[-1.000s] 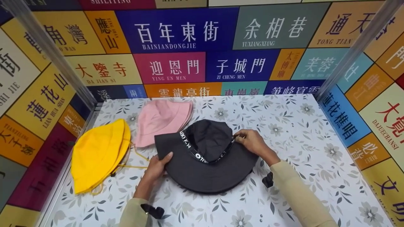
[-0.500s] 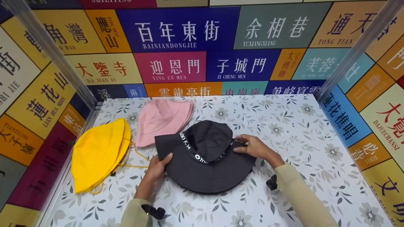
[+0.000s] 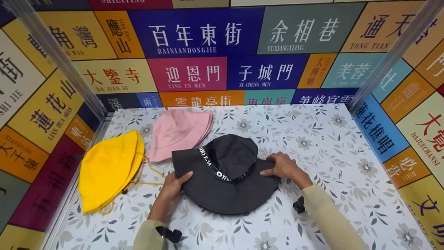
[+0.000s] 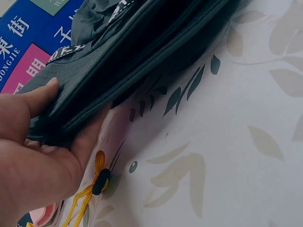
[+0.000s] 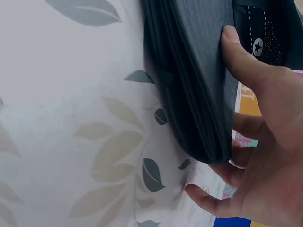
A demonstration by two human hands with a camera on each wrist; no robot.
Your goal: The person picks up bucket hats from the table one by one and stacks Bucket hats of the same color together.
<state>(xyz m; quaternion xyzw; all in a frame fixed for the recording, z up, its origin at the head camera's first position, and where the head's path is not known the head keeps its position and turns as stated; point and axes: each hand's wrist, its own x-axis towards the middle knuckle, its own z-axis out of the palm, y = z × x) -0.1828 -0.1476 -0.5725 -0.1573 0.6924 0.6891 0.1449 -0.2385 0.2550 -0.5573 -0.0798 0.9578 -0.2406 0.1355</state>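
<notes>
A black wide-brimmed hat [image 3: 229, 198] with white lettering on its band lies in front of me, its brim toward me. My left hand [image 3: 173, 185] grips the brim's left end, thumb on top and fingers beneath, as the left wrist view also shows. At the right end, my right hand [image 3: 285, 167] pinches the brim. In the right wrist view its thumb [image 5: 241, 56] presses the top face, with the other fingers behind the layered brim edge [image 5: 189, 109]. The hat's far underside is hidden.
To the left lies a yellow bucket hat [image 3: 107, 170] with a yellow cord and a dark toggle. A pink bucket hat [image 3: 177, 130] sits behind the black one. The table [image 3: 319, 139] has a leaf-patterned cover, with sign-printed walls [image 3: 194, 31] around it.
My right hand has moved from beside the crown's band outward along the brim to its right end. The black hat has shifted slightly right; my left hand keeps its hold.
</notes>
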